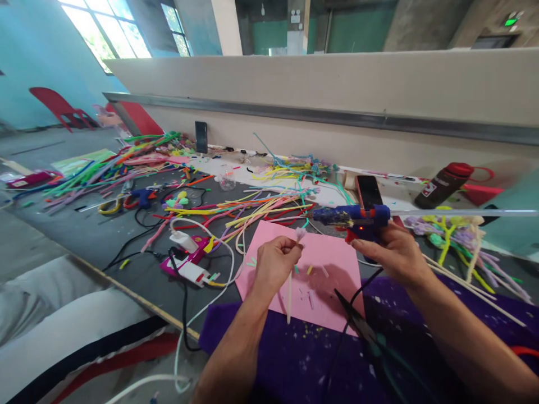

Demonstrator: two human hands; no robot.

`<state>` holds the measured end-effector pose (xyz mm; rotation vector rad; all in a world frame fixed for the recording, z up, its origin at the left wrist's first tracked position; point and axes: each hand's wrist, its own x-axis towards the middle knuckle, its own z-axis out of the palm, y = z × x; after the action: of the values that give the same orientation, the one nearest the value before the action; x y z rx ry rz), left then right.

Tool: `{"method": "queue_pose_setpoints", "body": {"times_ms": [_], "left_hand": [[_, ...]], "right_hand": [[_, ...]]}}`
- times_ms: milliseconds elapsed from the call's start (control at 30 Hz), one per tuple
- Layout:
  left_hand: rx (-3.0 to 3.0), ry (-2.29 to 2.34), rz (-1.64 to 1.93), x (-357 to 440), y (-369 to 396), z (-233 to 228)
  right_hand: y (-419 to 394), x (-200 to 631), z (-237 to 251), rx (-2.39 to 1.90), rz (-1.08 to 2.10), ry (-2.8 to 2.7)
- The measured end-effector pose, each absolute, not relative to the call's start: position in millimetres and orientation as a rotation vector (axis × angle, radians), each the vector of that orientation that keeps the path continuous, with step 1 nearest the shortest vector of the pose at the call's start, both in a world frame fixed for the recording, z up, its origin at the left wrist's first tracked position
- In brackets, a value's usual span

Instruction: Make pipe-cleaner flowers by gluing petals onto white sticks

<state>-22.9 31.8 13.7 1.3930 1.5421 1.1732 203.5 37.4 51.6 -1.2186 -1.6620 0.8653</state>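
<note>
Between the thumb and fingers of my left hand [275, 262] is a small lilac pipe-cleaner flower [300, 234]. A pale stem [289, 300] hangs below that hand. My right hand [398, 252] is wrapped round the handle of a blue glue gun [357, 215], whose nozzle points left, just beyond and to the right of the flower. A long clear glue stick [467, 213] sticks out of its back. Beneath both hands lies a pink sheet [341, 261] with small pipe-cleaner snippets on it. Dark-bladed scissors [357, 320] rest partly on its lower right corner.
Loose pipe cleaners [261, 210] spread across the table. A pink power strip [189, 261] with plugs and cables stands left. Farther back are a phone [369, 192] and a dark bottle [442, 186]. Another glue gun [143, 197] lies left. Purple cloth [295, 342] covers the near edge.
</note>
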Motion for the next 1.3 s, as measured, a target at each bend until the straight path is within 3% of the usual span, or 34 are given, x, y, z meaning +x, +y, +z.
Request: {"method": "queue_pose_setpoints", "body": {"times_ms": [200,733,1300], "left_hand": [[1.208,1.365,1.18,-24,33,17],[0.537,0.497,0.932,-41,40,17],[0.55,0.435,0.926,-42,37,17]], "right_hand": [[39,201,59,-1.146,1.015,-1.605],[29,207,64,-1.217,0.771,-2.028],[14,199,68,-1.194,0.44,-2.15]]}}
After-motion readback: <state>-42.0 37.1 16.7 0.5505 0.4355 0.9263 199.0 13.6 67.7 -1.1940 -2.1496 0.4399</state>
